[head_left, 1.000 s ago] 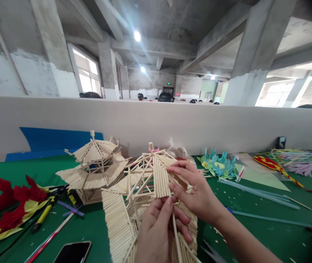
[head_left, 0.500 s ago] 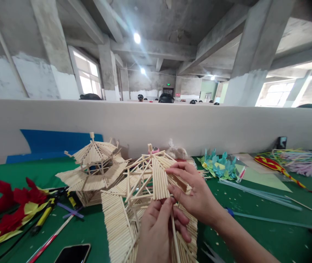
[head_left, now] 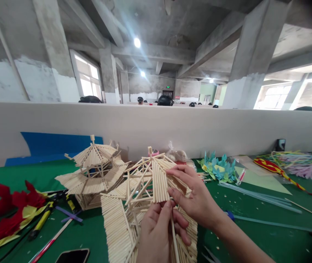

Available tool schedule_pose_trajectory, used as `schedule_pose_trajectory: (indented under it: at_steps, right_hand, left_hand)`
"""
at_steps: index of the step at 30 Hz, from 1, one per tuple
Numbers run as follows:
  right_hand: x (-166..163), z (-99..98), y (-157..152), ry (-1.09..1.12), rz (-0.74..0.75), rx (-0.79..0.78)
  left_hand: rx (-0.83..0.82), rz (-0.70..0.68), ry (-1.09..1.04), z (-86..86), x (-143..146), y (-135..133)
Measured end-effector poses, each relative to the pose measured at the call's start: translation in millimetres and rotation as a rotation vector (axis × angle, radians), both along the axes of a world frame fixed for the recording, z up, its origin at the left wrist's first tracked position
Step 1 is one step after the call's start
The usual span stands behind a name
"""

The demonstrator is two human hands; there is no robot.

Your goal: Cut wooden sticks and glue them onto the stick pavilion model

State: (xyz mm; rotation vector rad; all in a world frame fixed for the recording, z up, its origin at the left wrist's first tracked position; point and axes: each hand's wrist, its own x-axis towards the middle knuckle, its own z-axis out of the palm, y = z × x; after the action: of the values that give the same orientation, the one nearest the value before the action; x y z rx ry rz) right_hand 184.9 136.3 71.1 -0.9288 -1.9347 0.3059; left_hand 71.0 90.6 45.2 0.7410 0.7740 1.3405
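A pavilion model built of thin wooden sticks point(head_left: 116, 219) stands in front of me, its upper roof partly covered and partly bare frame. My left hand point(head_left: 157, 228) is closed at the lower edge of a roof panel of sticks laid side by side point(head_left: 160, 182), thumb and forefinger pressed together there. From the right, my right hand point(head_left: 192, 193) grips the same panel along its right edge, with fingertips above and thumb lower down. The fingers hide the panel's lower right corner. A second stick pavilion point(head_left: 94, 175), with a fuller roof, stands behind to the left.
On the green table lie red and yellow crepe flowers point(head_left: 16, 204), a yellow-handled tool point(head_left: 42, 221), a phone point(head_left: 73, 255) and scissors point(head_left: 210, 255). Rightward are a blue paper flower point(head_left: 218, 166), clear glue sticks point(head_left: 257, 195) and a red-yellow ornament point(head_left: 273, 168). A white partition point(head_left: 156, 126) rises behind.
Both hands keep the same place on the roof panel. The view has tipped up very slightly, so the scene sits a little lower.
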Motion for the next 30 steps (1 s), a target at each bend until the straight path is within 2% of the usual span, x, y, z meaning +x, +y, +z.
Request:
schedule_pose_trajectory:
  at_steps: [14,30]
  right_hand:
    - [0.4,-2.2,-1.0,-0.010,-0.002,-0.005]
    - [1.0,-1.5,0.6,-0.007,0.007,-0.002]
  left_hand:
    - [0.030,-0.033,-0.016,-4.5,-2.0,0.0]
    - [0.024,0.006,-0.036,-2.7,3.2,-0.8]
